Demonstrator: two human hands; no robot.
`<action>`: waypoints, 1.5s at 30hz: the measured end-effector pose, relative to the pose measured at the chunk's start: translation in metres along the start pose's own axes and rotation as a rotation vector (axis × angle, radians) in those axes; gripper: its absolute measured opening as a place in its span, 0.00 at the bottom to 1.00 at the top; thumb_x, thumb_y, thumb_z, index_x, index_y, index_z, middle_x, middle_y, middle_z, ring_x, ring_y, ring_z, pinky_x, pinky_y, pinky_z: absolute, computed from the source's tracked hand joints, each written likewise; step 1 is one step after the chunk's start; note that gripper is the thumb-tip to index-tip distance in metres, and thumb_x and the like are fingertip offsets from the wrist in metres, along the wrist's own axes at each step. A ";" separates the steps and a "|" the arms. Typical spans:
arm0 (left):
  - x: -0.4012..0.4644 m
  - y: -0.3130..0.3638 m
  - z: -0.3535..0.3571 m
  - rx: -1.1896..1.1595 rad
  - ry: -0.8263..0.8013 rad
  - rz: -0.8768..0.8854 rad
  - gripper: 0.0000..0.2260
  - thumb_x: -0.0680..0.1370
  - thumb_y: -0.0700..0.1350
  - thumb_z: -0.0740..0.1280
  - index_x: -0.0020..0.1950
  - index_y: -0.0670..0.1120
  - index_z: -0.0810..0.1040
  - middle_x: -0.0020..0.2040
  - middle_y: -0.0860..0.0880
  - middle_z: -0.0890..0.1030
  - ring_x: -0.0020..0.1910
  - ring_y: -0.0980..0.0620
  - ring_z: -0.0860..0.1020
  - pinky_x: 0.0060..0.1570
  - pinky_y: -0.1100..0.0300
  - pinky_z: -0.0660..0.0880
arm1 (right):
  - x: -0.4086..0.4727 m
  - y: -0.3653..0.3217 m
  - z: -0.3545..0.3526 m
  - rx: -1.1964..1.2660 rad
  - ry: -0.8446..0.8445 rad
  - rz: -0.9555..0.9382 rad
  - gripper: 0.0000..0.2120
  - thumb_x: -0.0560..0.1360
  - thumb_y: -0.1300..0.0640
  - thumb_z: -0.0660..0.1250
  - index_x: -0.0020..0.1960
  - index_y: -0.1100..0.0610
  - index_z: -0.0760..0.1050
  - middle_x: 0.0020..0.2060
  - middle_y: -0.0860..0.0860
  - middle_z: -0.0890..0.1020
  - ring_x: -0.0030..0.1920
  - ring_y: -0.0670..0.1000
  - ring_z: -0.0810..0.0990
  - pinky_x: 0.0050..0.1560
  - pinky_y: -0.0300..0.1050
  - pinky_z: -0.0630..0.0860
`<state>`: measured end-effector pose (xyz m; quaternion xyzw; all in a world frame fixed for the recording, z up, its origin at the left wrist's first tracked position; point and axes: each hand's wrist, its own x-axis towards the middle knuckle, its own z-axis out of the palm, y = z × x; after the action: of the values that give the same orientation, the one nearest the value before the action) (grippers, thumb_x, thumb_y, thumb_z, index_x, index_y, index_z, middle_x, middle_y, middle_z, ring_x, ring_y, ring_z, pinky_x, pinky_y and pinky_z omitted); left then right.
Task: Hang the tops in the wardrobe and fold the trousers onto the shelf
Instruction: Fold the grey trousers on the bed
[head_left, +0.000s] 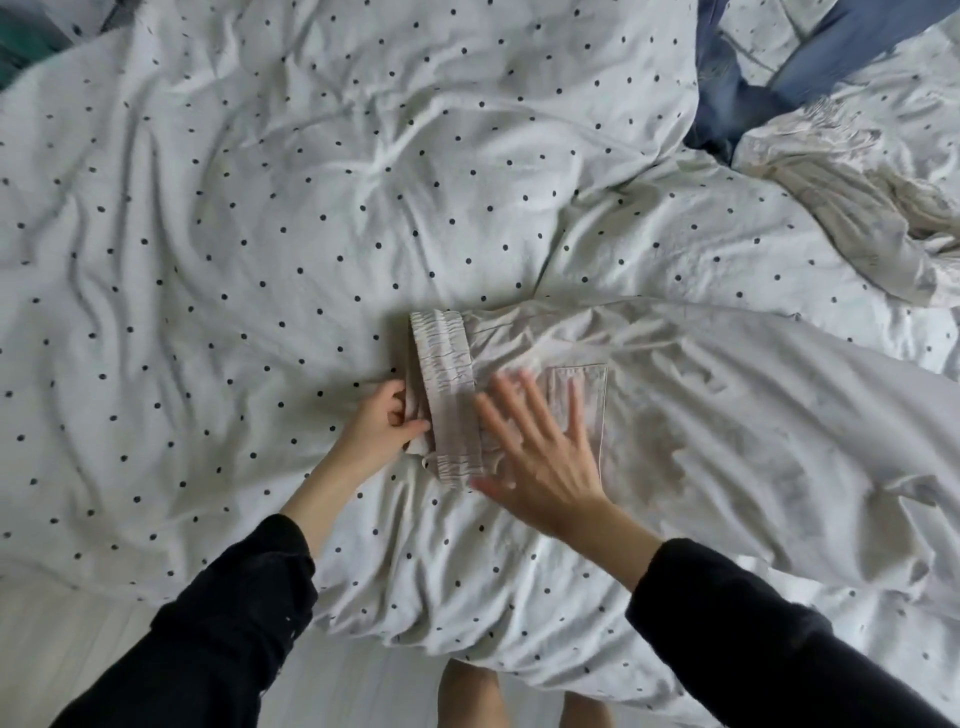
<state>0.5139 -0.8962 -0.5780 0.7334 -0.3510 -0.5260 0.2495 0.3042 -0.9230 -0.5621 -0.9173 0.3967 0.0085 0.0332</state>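
I look down at pale trousers (701, 415) lying flat across a bed covered by a white duvet with dark dots (260, 234). My left hand (382, 423) pinches the fabric beside the gathered waistband (447, 389), fingers curled round it. My right hand (540, 452) lies flat with fingers spread and straight, pressing the trousers next to a back pocket (587, 400). More crumpled pale clothing (857, 208) lies at the far right, near blue fabric (727, 88).

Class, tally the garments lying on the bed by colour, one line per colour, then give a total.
White trousers: 1
Cream crumpled garment: 1
Blue garment: 1
Total: 3
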 end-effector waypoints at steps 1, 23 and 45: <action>-0.001 -0.002 -0.001 0.006 -0.024 -0.013 0.21 0.73 0.35 0.70 0.64 0.42 0.70 0.49 0.44 0.80 0.49 0.46 0.79 0.52 0.53 0.75 | -0.006 -0.009 0.004 -0.040 -0.047 -0.100 0.44 0.68 0.28 0.56 0.75 0.53 0.54 0.76 0.54 0.55 0.76 0.56 0.52 0.69 0.70 0.46; -0.022 0.029 -0.019 -0.223 -0.190 -0.162 0.14 0.77 0.43 0.67 0.61 0.41 0.74 0.55 0.42 0.81 0.51 0.46 0.81 0.52 0.50 0.78 | 0.007 -0.040 0.004 0.123 -0.188 -0.024 0.39 0.75 0.34 0.49 0.75 0.61 0.57 0.74 0.57 0.61 0.75 0.57 0.57 0.69 0.68 0.50; -0.116 0.198 0.240 0.499 -0.090 0.600 0.16 0.76 0.44 0.62 0.62 0.41 0.71 0.56 0.43 0.72 0.53 0.44 0.73 0.51 0.59 0.67 | -0.127 0.192 -0.139 1.705 0.428 1.119 0.25 0.82 0.44 0.47 0.72 0.57 0.64 0.67 0.54 0.72 0.58 0.54 0.76 0.59 0.50 0.73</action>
<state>0.2137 -0.9300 -0.4400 0.6126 -0.6774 -0.3600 0.1904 0.0763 -0.9713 -0.4288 -0.2570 0.6372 -0.4233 0.5906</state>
